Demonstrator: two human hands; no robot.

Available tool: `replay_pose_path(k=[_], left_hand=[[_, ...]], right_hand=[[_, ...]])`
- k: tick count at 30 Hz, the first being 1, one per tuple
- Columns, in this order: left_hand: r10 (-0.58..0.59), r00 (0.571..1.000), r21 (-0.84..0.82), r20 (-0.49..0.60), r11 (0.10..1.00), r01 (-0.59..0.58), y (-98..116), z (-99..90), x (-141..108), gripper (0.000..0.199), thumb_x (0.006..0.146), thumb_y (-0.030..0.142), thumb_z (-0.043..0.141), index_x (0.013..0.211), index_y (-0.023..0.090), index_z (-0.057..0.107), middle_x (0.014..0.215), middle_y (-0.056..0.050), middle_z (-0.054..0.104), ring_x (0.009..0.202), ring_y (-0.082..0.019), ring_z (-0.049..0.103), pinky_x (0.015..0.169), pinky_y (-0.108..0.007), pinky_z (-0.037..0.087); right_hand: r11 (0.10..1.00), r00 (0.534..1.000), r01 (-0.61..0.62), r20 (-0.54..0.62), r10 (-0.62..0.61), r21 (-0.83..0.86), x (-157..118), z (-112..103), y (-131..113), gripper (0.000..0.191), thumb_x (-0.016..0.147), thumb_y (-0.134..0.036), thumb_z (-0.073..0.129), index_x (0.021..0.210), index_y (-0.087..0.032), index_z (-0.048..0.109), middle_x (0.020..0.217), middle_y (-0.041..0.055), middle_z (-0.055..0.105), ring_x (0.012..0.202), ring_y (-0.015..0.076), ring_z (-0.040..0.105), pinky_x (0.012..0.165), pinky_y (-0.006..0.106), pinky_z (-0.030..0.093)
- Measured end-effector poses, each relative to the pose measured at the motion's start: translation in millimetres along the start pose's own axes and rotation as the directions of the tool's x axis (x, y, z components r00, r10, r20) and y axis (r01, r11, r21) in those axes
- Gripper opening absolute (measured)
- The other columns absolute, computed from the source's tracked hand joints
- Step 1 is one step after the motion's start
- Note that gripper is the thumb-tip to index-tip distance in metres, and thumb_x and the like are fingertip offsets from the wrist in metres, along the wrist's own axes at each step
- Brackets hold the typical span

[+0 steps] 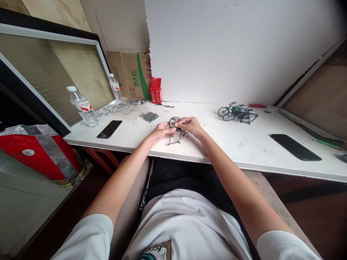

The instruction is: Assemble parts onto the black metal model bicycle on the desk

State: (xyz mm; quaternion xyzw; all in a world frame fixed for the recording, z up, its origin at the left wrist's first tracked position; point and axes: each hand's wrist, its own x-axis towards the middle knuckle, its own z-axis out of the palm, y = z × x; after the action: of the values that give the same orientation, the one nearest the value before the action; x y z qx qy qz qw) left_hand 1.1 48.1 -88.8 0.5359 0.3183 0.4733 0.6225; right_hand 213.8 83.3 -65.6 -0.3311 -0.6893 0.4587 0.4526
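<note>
Near the table's front edge, my left hand [162, 133] and my right hand [192, 127] meet around a small black model bicycle frame [175, 138]. A spoked wheel [174, 122] stands up between the fingers, at the top of the frame. My left fingers pinch the frame from the left, below the wheel. My right thumb and fingertips press at the wheel's right side. The thin part under my right fingertips is too small to make out.
Assembled model bicycles [237, 113] stand at the right back. A phone [110, 129], bottles [86, 110], a parts packet [149, 116] and wire-like sprues [126, 105] lie left. A red box [156, 91] is behind. A black case [295, 147] lies right.
</note>
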Motion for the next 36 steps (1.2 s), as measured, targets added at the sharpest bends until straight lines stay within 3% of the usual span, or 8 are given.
replay_pose_path(k=[4, 10, 20, 29, 36], left_hand=[[0.003, 1.000, 0.001, 0.019, 1.000, -0.003, -0.2, 0.0, 0.1, 0.050, 0.077, 0.028, 0.095, 0.121, 0.015, 0.075, 0.130, -0.016, 0.075, 0.108, -0.027, 0.077, 0.089, -0.037, 0.059], [-0.024, 1.000, 0.002, 0.014, 1.000, 0.024, 1.2, 1.1, 0.1, 0.054, 0.077, 0.029, 0.095, 0.124, 0.015, 0.074, 0.119, -0.016, 0.078, 0.103, -0.026, 0.077, 0.092, -0.039, 0.059], [-0.007, 1.000, 0.012, 0.027, 1.000, 0.007, -0.7, 1.3, 1.4, 0.057, 0.077, 0.035, 0.096, 0.124, 0.012, 0.073, 0.124, -0.019, 0.078, 0.100, -0.026, 0.077, 0.092, -0.040, 0.059], [0.005, 1.000, 0.002, 0.026, 1.000, -0.005, -1.7, 1.9, 2.0, 0.056, 0.078, 0.036, 0.095, 0.125, 0.014, 0.073, 0.132, -0.019, 0.075, 0.115, -0.032, 0.076, 0.091, -0.039, 0.058], [0.002, 1.000, -0.008, 0.018, 1.000, -0.002, 1.0, 5.5, -0.8, 0.049, 0.082, 0.035, 0.092, 0.121, 0.014, 0.072, 0.132, -0.019, 0.075, 0.111, -0.031, 0.079, 0.088, -0.035, 0.058]], right_hand=[[0.999, 1.000, 0.008, -0.011, -0.008, 0.032, 2.4, -0.5, 5.2, 0.040, 0.064, -0.055, 0.099, 0.075, -0.021, 0.082, 0.095, 0.0075, 0.080, 0.093, 0.0243, 0.072, 0.090, 0.041, 0.057], [1.000, 0.999, 0.012, -0.032, -0.012, 0.001, 3.0, 0.1, 7.7, 0.044, 0.062, -0.059, 0.098, 0.078, -0.021, 0.081, 0.094, 0.0073, 0.081, 0.090, 0.0241, 0.072, 0.087, 0.040, 0.057], [0.997, 0.996, -0.029, -0.086, 0.024, -0.068, 7.5, -3.0, 10.9, 0.064, 0.088, -0.082, 0.066, 0.081, -0.021, 0.083, 0.097, 0.0076, 0.082, 0.098, 0.0257, 0.073, 0.085, 0.035, 0.055], [0.999, 0.993, -0.037, -0.110, 0.035, -0.013, 3.3, -0.6, 0.1, 0.068, 0.086, -0.085, 0.065, 0.079, -0.021, 0.085, 0.100, 0.0098, 0.083, 0.112, 0.0311, 0.072, 0.091, 0.039, 0.056], [1.000, 0.995, -0.028, -0.098, 0.029, 0.003, 2.4, -0.4, -0.6, 0.062, 0.087, -0.081, 0.069, 0.085, -0.021, 0.086, 0.105, 0.0095, 0.083, 0.116, 0.0315, 0.072, 0.090, 0.038, 0.056]])
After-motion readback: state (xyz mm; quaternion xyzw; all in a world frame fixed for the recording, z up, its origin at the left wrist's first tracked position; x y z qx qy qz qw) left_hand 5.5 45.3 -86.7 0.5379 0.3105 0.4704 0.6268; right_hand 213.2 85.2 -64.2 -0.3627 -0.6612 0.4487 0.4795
